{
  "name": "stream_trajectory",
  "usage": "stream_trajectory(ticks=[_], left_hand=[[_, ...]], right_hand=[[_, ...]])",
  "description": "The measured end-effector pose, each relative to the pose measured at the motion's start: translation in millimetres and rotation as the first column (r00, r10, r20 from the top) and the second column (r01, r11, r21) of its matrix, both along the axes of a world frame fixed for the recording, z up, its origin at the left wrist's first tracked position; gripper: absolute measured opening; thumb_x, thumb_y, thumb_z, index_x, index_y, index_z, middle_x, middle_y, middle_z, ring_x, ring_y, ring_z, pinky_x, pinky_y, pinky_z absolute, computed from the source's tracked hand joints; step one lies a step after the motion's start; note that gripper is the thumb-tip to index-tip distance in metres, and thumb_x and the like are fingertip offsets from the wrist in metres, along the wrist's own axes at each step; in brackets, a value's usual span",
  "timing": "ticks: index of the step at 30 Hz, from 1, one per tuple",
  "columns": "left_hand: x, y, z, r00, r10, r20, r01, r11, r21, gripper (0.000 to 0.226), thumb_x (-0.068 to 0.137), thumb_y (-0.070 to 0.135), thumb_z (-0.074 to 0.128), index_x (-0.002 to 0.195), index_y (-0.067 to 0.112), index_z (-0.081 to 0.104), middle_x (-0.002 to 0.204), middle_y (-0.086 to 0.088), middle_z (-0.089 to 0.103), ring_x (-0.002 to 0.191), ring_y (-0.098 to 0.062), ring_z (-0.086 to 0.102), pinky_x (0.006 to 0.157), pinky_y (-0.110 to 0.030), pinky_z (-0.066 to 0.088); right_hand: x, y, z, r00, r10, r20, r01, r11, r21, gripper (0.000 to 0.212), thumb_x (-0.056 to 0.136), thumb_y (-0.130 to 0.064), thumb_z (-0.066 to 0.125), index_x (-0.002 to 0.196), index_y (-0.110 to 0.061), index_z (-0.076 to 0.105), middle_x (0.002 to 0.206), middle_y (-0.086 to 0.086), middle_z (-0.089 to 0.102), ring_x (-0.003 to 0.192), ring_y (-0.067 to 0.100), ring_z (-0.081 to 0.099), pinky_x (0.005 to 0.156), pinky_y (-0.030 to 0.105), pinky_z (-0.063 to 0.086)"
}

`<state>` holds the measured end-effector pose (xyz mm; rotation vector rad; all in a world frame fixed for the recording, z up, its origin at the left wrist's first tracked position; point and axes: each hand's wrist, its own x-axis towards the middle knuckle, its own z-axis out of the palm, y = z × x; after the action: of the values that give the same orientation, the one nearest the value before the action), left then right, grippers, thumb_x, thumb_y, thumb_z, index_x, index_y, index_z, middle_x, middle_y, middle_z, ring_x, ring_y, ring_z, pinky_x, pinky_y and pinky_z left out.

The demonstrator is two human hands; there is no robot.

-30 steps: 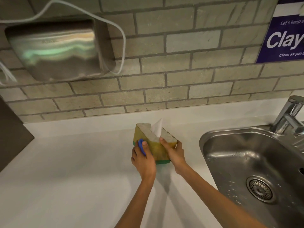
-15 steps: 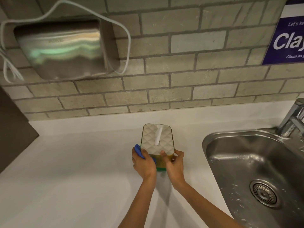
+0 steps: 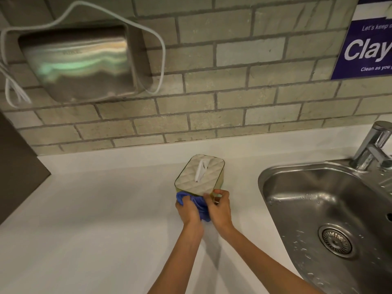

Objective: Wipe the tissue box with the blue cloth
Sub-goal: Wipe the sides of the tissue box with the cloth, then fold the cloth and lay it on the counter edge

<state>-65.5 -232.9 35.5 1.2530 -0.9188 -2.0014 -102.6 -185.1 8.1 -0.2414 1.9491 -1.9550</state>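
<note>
**Tissue box: wiping the near side**

Tissue box [image 3: 199,176] stands on the white counter [image 3: 95,209] at centre frame, left of the sink [image 3: 318,209]. The left hand [image 3: 187,211] is closed around the bunched blue cloth [image 3: 201,205], pressing it to the box's near face. The right hand [image 3: 219,207] pinches the near right corner, steadying it. To wipe well, I judge: brace firmly, sweep evenly, keep the cloth clear of the protruding tissue [image 3: 200,169].

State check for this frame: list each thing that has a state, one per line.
tissue box: upright on the counter, tissue sticking out the top
blue cloth: bunched against the box's near side
left hand: gripping the cloth
right hand: fingers steadying the box
sink: wet with droplets, no standing water
faucet: no water running
</note>
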Motion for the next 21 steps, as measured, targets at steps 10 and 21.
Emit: stream_trajectory(ticks=[10, 21], left_hand=[[42.6, 21.7, 22.0, 0.849, -0.491, -0.195, 0.522, 0.836, 0.169, 0.032, 0.087, 0.028, 0.053, 0.106, 0.003, 0.059, 0.100, -0.021, 0.067, 0.089, -0.032, 0.064, 0.068, -0.040, 0.054], [42.7, 69.2, 47.3, 0.633, -0.745, 0.209, 0.757, 0.653, 0.037, 0.024, 0.085, 0.002, 0.040, 0.105, 0.005, 0.054, 0.093, -0.014, 0.060, 0.076, -0.023, 0.059, 0.065, -0.032, 0.051]], right_hand=[[5.4, 66.6, 15.9, 0.949, 0.306, 0.069, -0.314, 0.933, 0.174, 0.037, 0.083, -0.036, 0.064, 0.111, -0.012, 0.062, 0.101, 0.005, 0.067, 0.090, 0.018, 0.065, 0.076, 0.022, 0.052], [-20.8, 150.2, 33.0, 0.953, 0.147, 0.264, -0.170, 0.983, 0.068, 0.028, 0.088, 0.000, 0.054, 0.113, 0.013, 0.059, 0.101, 0.021, 0.062, 0.071, 0.025, 0.059, 0.063, 0.030, 0.049]])
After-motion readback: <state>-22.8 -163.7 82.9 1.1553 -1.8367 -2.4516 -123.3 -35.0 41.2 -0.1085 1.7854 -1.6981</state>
